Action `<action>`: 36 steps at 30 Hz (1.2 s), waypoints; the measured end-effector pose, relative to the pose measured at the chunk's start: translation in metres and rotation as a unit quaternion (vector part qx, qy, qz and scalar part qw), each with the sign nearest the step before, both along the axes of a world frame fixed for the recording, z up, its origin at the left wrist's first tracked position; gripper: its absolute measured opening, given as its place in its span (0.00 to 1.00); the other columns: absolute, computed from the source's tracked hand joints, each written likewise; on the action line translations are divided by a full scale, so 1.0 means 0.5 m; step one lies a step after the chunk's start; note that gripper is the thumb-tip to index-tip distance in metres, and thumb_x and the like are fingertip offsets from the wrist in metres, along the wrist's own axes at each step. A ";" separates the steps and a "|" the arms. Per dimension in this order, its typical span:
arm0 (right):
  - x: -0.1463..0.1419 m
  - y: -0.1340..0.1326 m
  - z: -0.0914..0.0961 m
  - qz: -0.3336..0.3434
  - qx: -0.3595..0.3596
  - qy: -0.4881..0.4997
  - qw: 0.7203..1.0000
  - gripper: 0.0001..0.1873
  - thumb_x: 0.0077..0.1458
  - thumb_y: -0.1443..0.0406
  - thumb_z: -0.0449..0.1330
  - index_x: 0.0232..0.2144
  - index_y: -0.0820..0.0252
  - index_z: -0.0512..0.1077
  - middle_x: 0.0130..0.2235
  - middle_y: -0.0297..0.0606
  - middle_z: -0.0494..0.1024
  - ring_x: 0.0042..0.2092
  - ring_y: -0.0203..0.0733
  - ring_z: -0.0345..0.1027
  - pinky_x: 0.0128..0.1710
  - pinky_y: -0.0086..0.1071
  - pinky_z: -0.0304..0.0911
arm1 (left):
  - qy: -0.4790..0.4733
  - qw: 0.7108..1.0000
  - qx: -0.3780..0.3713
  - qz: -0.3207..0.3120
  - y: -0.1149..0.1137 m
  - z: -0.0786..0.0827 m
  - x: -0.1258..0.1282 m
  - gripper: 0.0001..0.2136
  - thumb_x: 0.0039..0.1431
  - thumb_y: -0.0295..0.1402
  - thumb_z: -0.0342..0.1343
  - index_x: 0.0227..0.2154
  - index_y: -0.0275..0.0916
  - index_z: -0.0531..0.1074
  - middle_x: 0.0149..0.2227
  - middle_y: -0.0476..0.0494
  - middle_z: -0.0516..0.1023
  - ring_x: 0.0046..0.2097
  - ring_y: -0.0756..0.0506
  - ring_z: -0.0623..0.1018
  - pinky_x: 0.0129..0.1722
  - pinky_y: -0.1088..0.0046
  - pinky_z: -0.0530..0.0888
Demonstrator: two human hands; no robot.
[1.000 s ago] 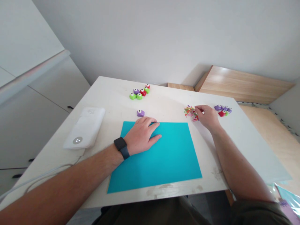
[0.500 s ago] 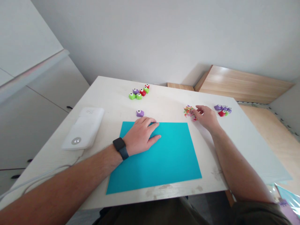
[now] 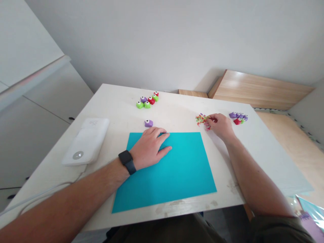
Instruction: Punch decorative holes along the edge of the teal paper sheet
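A teal sheet of paper (image 3: 174, 168) lies on the white table (image 3: 177, 111) in front of me. My left hand (image 3: 150, 146), with a black watch on the wrist, rests flat on the sheet's far left corner, fingers stretched out. Just beyond its fingertips sits a single purple paper punch (image 3: 148, 123). My right hand (image 3: 219, 125) reaches to a small heap of colourful paper cut-outs (image 3: 201, 119) right of the sheet, its fingertips pinched together at the heap's edge. What the pinch holds is too small to make out.
A cluster of green, purple and red punches (image 3: 147, 100) sits at the table's far side. Another group of purple and red punches (image 3: 238, 117) lies right of my right hand. A white device (image 3: 87, 141) with a cable rests at the left. Wooden boards (image 3: 255, 89) lean behind the table.
My right hand's fingers spread over the cut-outs half a second ago and have now closed into a pinch at the heap. My left hand stays flat on the sheet. The view drifted slightly.
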State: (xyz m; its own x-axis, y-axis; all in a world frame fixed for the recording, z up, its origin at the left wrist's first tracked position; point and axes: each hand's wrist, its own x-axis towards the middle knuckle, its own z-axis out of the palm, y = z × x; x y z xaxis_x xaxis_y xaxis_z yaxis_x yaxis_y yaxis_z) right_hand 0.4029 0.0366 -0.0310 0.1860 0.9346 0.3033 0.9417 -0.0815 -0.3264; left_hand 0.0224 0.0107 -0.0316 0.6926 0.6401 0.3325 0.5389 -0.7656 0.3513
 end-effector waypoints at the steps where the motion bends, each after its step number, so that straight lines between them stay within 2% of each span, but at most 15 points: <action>1: 0.000 0.000 0.000 -0.002 0.007 0.003 1.000 0.14 0.58 0.58 0.61 0.41 0.56 0.82 0.38 0.41 0.82 0.38 0.46 0.73 0.41 0.39 0.64 | 0.002 1.000 0.000 0.000 0.000 0.000 0.000 0.19 0.69 0.43 0.56 0.57 0.39 0.74 0.56 0.34 0.74 0.57 0.34 0.73 0.60 0.48 0.70; 9: -0.013 -0.009 0.004 0.036 0.019 0.038 0.998 0.17 0.59 0.59 0.62 0.48 0.56 0.81 0.39 0.39 0.84 0.38 0.43 0.75 0.43 0.37 0.67 | 0.021 1.000 0.005 -0.001 0.000 0.001 0.000 0.21 0.70 0.44 0.54 0.57 0.36 0.74 0.57 0.33 0.74 0.57 0.34 0.72 0.60 0.47 0.69; 19: -0.005 -0.026 0.014 0.002 0.026 0.029 0.999 0.15 0.61 0.57 0.59 0.43 0.55 0.83 0.40 0.41 0.85 0.38 0.45 0.76 0.43 0.39 0.67 | 0.019 1.000 0.005 -0.004 0.002 -0.001 -0.001 0.21 0.70 0.44 0.54 0.58 0.37 0.73 0.57 0.34 0.74 0.57 0.34 0.73 0.60 0.48 0.69; 27: 0.002 -0.030 0.008 -0.027 -0.032 0.005 0.999 0.21 0.57 0.46 0.63 0.39 0.55 0.84 0.36 0.41 0.84 0.35 0.46 0.74 0.37 0.39 0.63 | 0.010 1.000 0.008 -0.005 0.002 0.002 0.000 0.20 0.70 0.44 0.54 0.57 0.39 0.74 0.56 0.34 0.75 0.57 0.34 0.73 0.60 0.48 0.70; 31: 0.003 -0.028 0.001 -0.015 -0.045 0.002 0.999 0.16 0.57 0.51 0.64 0.38 0.53 0.84 0.35 0.39 0.83 0.35 0.45 0.73 0.37 0.38 0.62 | 0.022 1.000 0.010 -0.004 0.003 0.001 0.000 0.21 0.70 0.45 0.53 0.57 0.36 0.73 0.57 0.34 0.74 0.57 0.34 0.73 0.61 0.48 0.69; 36: 0.001 -0.027 0.002 -0.014 -0.033 0.016 0.999 0.12 0.57 0.56 0.63 0.37 0.53 0.84 0.35 0.37 0.84 0.34 0.43 0.73 0.36 0.37 0.62 | 0.016 1.000 0.018 -0.006 0.005 -0.004 -0.001 0.20 0.70 0.45 0.54 0.57 0.38 0.73 0.56 0.34 0.74 0.57 0.34 0.73 0.60 0.47 0.70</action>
